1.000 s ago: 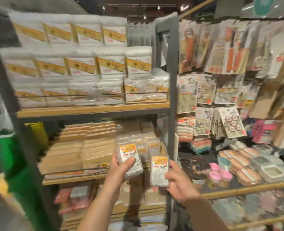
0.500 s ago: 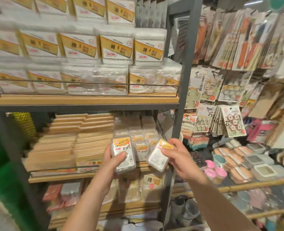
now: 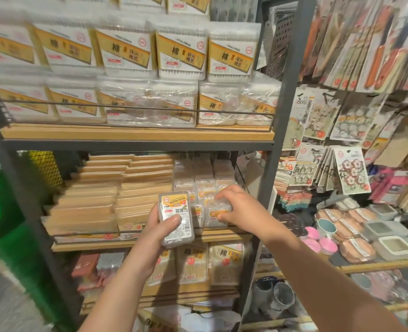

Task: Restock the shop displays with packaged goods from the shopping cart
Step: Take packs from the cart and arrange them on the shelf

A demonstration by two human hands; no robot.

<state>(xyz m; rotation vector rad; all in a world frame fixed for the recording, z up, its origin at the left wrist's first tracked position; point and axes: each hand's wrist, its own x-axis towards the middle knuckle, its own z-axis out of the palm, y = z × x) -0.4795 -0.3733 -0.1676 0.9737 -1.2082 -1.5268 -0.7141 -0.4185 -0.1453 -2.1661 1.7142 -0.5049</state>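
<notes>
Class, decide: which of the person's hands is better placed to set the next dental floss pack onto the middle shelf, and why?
Probably the left hand: it grips a clear plastic dental floss pack with a yellow label in front of the wooden middle shelf, while the right hand is busy seating another pack there.

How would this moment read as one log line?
left hand: holds dental floss pack | right hand: setting floss pack on middle shelf

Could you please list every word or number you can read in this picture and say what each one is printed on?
"DENTAL FLOSS": floss box held in the left hand.
"棉": cotton swab packs on the top shelf.
"Sticky": hanging hook cards at right.
Smaller print on the boxes, including the one under the right hand, is too blurred to read.
</notes>
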